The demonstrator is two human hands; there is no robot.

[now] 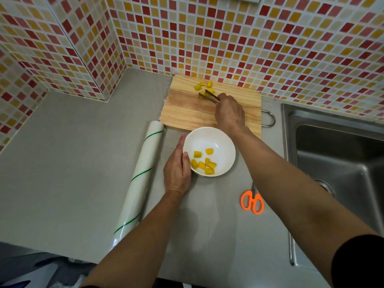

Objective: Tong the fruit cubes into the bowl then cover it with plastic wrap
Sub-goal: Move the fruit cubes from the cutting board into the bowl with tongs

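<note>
The left hand (177, 169) grips the white bowl (220, 142) by its rim so it will not slide on the desk (68, 154). The right hand (229, 113) squeezes the tongs (208, 96) around a fruit cube (210, 91) on the cutting board (187, 109); several cubes already lie in the bowl, and the wrap roll (143, 173) waits just beside it.

Seven fruit cubes (204, 163) in one bowl (226, 142) — about four on one board (187, 109) — one scissors (252, 201)
</note>
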